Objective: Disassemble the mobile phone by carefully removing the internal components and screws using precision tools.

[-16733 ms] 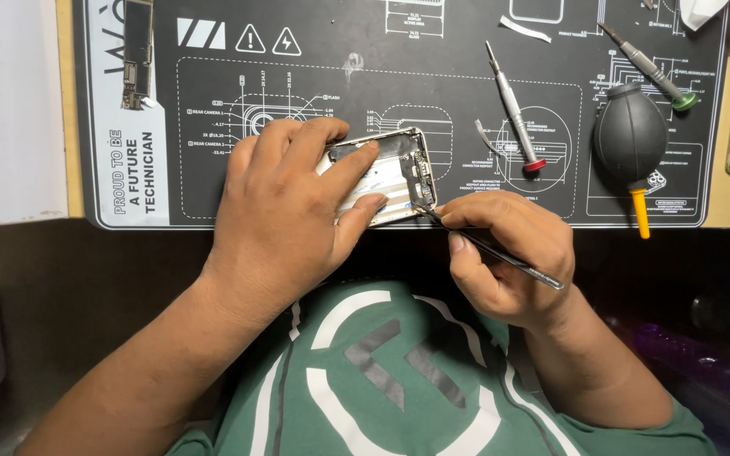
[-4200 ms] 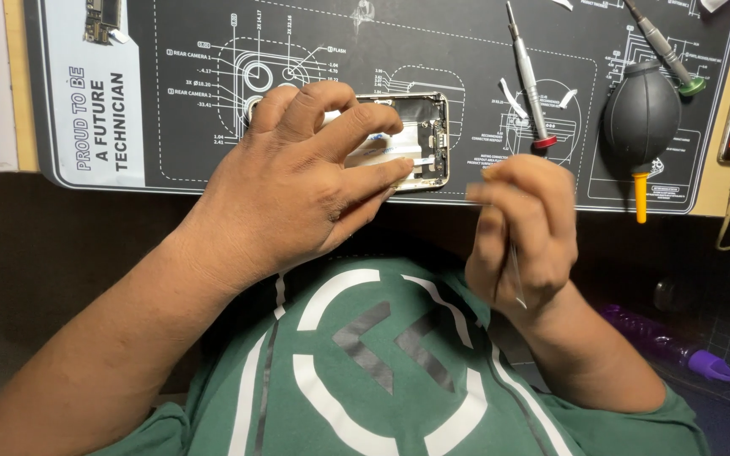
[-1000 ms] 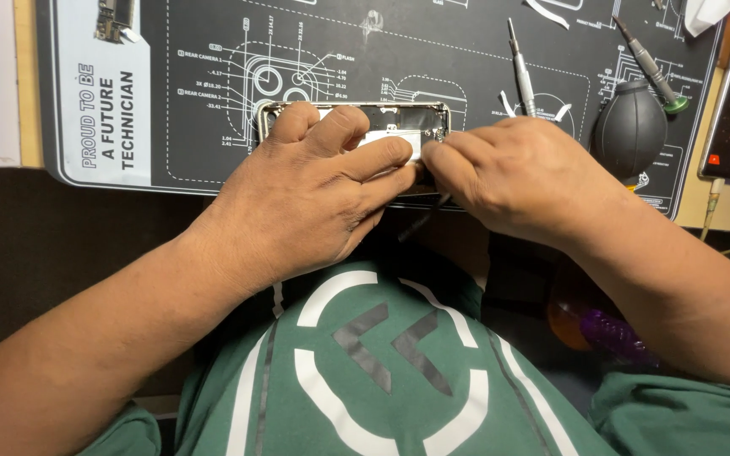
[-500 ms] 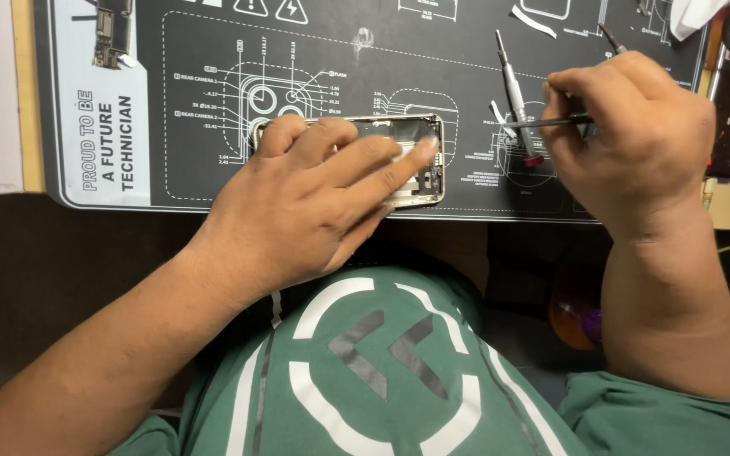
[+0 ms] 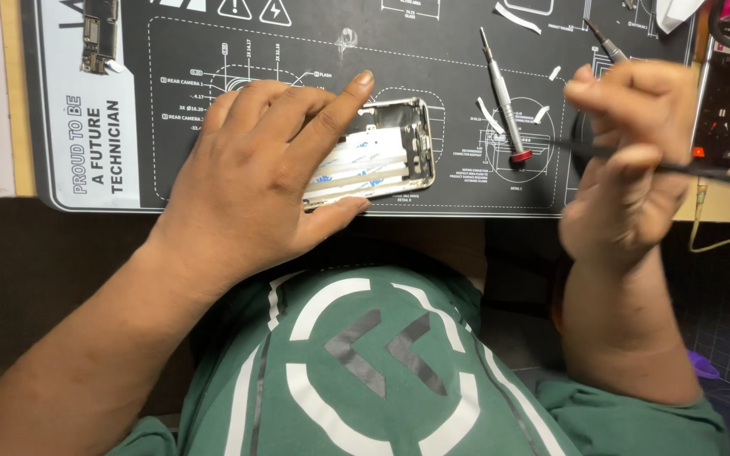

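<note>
Head view — the only one. Two hands are at work over a dark repair mat printed with white diagrams, lying on the desk.

The left hand lies palm down on one opened phone housing, a silver metal frame with pale adhesive strips inside. Its fingers are spread flat rather than curled — pressing the housing onto the mat, not clasping it. The thumb runs along the near edge of the frame, and the far right end of the housing sticks out past the fingertips.

The right hand is raised off the mat, well to the right of the housing and apart from it. Its fingers are closed round one thin dark tool, most likely tweezers, whose slim shaft passes through the grip and points out to the right.

Between the two hands lies one precision screwdriver with a silver shaft and a red cap, untouched. A second screwdriver tip shows just beyond the right hand's knuckles. A few small white strips lie on the mat beyond the fingers. One circuit board rests on the mat, far left of the left hand. Nearest the camera is a green sweatshirt with a white round emblem.
</note>
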